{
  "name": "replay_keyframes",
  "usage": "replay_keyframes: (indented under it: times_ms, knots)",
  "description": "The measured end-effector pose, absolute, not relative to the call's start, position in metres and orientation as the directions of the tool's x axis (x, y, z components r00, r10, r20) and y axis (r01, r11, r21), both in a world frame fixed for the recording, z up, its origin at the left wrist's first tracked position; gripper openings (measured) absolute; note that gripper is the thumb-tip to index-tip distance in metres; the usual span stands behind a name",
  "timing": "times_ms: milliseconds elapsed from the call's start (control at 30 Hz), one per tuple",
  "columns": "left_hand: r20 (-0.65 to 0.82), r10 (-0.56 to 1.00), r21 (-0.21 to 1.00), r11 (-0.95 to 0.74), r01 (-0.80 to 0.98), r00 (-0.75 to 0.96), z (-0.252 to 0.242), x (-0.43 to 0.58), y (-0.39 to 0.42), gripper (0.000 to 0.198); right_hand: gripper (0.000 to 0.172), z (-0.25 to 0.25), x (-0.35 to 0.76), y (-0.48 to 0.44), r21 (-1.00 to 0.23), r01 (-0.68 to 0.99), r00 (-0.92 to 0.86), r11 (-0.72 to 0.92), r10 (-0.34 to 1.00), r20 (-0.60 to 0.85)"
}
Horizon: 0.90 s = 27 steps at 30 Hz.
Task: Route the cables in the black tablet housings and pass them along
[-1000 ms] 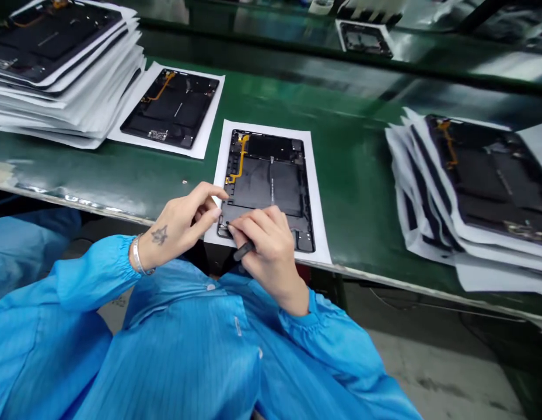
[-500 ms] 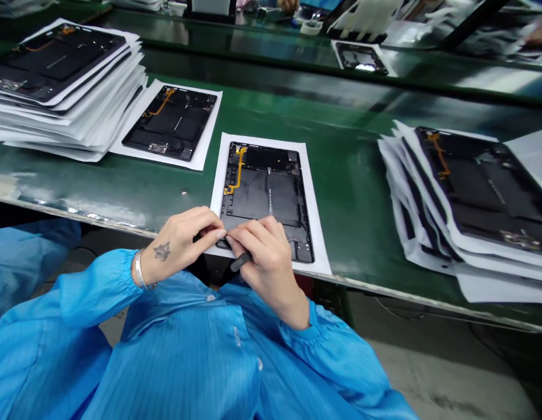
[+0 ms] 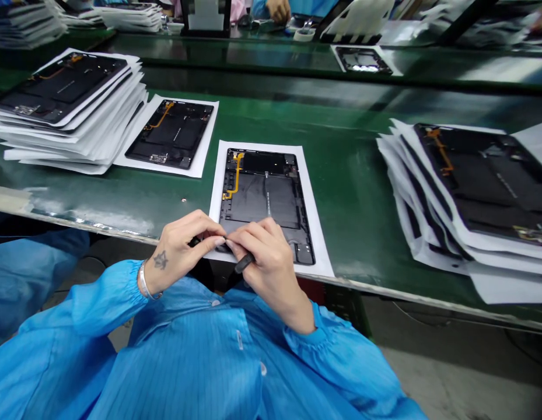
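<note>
An opened black tablet [image 3: 264,195] with a yellow flex cable lies on a white sheet [image 3: 313,216] at the near edge of the green bench. My left hand [image 3: 183,248] pinches something small and dark at the tablet's near left corner. My right hand [image 3: 264,256] meets it fingertip to fingertip, closed on a thin black tool [image 3: 243,263] whose end sticks out below the fingers. What the fingertips pinch between them is hidden.
A second opened tablet [image 3: 171,133] on paper lies to the left, beside a tall stack of tablets and sheets [image 3: 65,111]. Another stack [image 3: 476,192] sits at the right. A small screw [image 3: 184,200] lies on the green bench [image 3: 353,192]. A person works at the far bench [image 3: 277,9].
My left hand's fingers have curled in from the tablet's corner to meet the right fingertips. The view has tilted up a little. The tablet has not moved.
</note>
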<state>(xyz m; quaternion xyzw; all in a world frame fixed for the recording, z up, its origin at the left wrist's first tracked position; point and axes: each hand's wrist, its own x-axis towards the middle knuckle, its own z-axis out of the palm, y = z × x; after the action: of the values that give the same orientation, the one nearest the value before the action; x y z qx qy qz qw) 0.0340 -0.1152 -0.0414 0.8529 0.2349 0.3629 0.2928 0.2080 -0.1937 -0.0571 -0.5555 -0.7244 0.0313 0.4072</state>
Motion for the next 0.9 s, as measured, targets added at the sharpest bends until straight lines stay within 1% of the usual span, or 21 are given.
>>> replay_keyframes:
  times_ms: [233, 333, 400, 500, 600, 733, 800, 900]
  knots:
    - [0.405, 0.651, 0.705, -0.669, 0.234, 0.642, -0.04, 0.036, -0.113, 0.007, 0.016, -0.06, 0.207, -0.194, -0.452, 0.815, -0.059, 0.364, 0.827, 0.559]
    - [0.373, 0.649, 0.689, -0.672, 0.27, 0.663, -0.038, 0.035, -0.111, 0.01, 0.014, -0.059, 0.209, -0.195, -0.435, 0.826, -0.057, 0.359, 0.821, 0.568]
    - [0.368, 0.629, 0.657, -0.697, 0.287, 0.685, -0.037, 0.035, -0.109, 0.011, 0.015, -0.059, 0.212, -0.197, -0.437, 0.821, -0.058, 0.367, 0.816, 0.576]
    - [0.392, 0.563, 0.56, -0.773, 0.297, 0.728, -0.036, 0.033, -0.108, 0.011, 0.02, -0.06, 0.217, -0.2, -0.42, 0.81, -0.093, 0.408, 0.798, 0.595]
    - [0.434, 0.472, 0.404, -0.864, 0.302, 0.768, -0.038, 0.03, -0.109, 0.012, 0.024, -0.061, 0.222, -0.201, -0.348, 0.809, -0.196, 0.475, 0.774, 0.601]
    - [0.424, 0.371, 0.203, -0.928, 0.313, 0.826, -0.039, 0.027, -0.111, 0.01, 0.026, -0.06, 0.224, -0.201, -0.267, 0.821, -0.286, 0.504, 0.769, 0.572]
    - [0.416, 0.336, 0.131, -0.942, 0.31, 0.845, -0.038, 0.026, -0.112, 0.009, 0.025, -0.059, 0.224, -0.201, -0.241, 0.832, -0.303, 0.499, 0.773, 0.557]
    - [0.395, 0.301, 0.062, -0.951, 0.302, 0.868, -0.036, 0.026, -0.112, 0.01, 0.022, -0.057, 0.223, -0.201, -0.217, 0.845, -0.318, 0.488, 0.786, 0.53]
